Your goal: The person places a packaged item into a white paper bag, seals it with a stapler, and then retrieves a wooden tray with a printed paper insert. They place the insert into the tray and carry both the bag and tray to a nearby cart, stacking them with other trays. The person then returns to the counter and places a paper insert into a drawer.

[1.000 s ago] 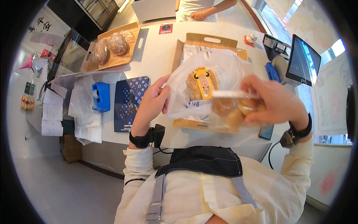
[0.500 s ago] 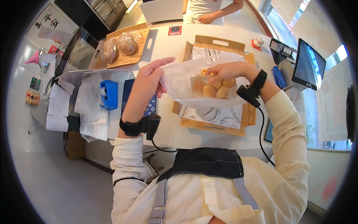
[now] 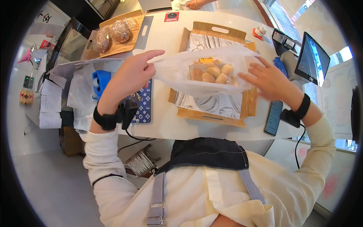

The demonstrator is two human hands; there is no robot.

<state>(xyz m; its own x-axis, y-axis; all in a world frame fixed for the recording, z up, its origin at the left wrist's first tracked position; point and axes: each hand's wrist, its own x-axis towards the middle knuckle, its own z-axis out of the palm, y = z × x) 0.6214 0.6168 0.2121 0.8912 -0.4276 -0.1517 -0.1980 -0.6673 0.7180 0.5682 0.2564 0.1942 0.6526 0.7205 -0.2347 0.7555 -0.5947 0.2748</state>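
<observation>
- Two bare hands work in my head view, one at each end of a translucent white plastic bag (image 3: 172,72).
- On the left I see the left hand (image 3: 132,75) with its index finger stretched out past the bag and its thumb and curled fingers pinching the bag's left edge.
- At the other end, the right hand (image 3: 266,77) is spread, its slightly blurred fingertips at the bag's right edge; I cannot tell whether they touch it.
- Between the hands, inside the bag, sits a clear box of round golden buns (image 3: 215,73), with a yellow label (image 3: 206,60) at its far edge.
- My camera has the bag over a light wooden tray with cut-out handles (image 3: 211,118), lined with white illustrated paper (image 3: 211,103); whether it rests there I cannot tell.
- Right of the tray I make out a dark smartphone (image 3: 273,119) and a black-framed monitor (image 3: 312,62).
- To the left lie a navy patterned board (image 3: 144,108), a blue tape dispenser (image 3: 101,84) and, farther off, a second wooden tray (image 3: 130,44) bearing wrapped brown loaves (image 3: 121,31).
</observation>
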